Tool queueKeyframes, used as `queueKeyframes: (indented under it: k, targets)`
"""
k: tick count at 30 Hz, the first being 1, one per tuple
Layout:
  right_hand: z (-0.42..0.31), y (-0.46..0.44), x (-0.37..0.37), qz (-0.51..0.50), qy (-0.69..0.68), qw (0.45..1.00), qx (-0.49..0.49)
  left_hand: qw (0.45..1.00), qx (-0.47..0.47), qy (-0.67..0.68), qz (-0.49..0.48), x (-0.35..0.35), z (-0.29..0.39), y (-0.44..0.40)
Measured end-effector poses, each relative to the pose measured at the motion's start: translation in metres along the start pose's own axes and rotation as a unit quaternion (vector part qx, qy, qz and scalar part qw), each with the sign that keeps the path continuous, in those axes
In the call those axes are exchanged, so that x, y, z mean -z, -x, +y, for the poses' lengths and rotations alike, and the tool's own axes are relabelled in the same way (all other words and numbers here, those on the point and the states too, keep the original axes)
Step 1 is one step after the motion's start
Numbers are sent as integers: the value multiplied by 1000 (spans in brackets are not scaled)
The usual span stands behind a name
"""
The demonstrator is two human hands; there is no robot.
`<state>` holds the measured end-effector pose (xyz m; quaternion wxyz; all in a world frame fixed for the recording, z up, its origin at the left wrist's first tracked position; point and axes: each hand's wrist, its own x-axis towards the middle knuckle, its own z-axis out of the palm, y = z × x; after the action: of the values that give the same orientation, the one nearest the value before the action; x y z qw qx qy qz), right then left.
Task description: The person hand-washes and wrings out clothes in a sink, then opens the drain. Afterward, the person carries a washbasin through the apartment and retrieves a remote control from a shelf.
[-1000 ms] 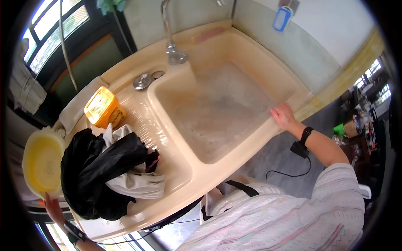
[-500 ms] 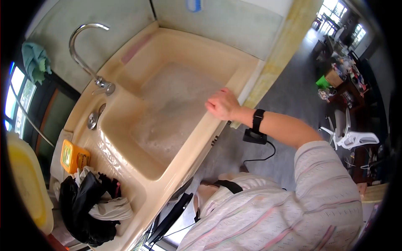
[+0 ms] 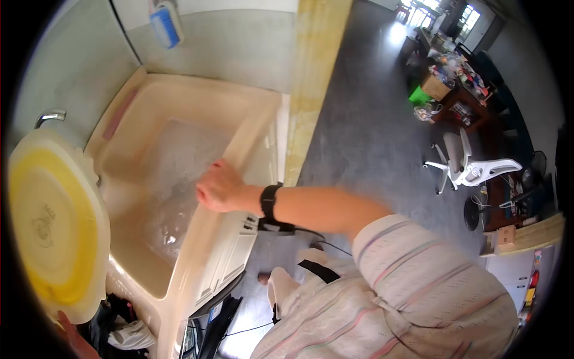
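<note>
My left hand (image 3: 76, 340) shows only in part at the bottom left, gripping the lower rim of a white and yellow plastic basin (image 3: 75, 203). The basin is tilted on its side, its underside facing me, and covers part of the sink's left side. My right hand (image 3: 221, 186), with a black strap on the wrist, is closed in a fist at the front rim of the beige sink (image 3: 191, 251). Nothing shows in that fist. Cloudy, sudsy water (image 3: 173, 173) lies in the sink. Below the basin are dark and pale clothes (image 3: 128, 332), partly hidden.
The chrome tap (image 3: 51, 116) sticks out behind the basin. A blue and white brush (image 3: 166, 25) hangs on the wall. To the right are a yellowish post (image 3: 314, 78), a white office chair (image 3: 463, 164) and a cluttered desk (image 3: 463, 102). A cable runs below my right arm.
The basin has risen from the left edge and now hides most of the tap and the orange box. My left hand has come into view. The camera has turned right; my fist stays at the rim.
</note>
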<state>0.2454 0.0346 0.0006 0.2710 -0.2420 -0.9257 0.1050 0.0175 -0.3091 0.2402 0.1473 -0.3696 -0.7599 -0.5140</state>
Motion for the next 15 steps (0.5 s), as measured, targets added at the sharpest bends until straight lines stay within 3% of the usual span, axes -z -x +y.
queueKeyframes:
  k: [3, 4, 5, 7, 13, 15]
  targets:
    - [0, 1, -1, -9, 8, 1000, -5, 992, -61, -82, -70, -39, 15, 3]
    - [-1, 1, -1, -13, -9, 1000, -5, 977, -65, -171, -112, -18, -68, -19]
    - [-3, 1, 1, -13, -3, 1000, -6, 990, 55, -109, -76, -36, -64, -14]
    - [-3, 0, 3, -7, -10, 1000, -16, 979, 58, -73, -181, -55, -50, -14]
    - [-3, 1, 2, -9, -14, 1000, -20, 984, -23, -89, -155, -115, -41, -24]
    - [-3, 1, 3, -14, -9, 1000, -22, 980, -17, -52, -191, -123, -41, -29]
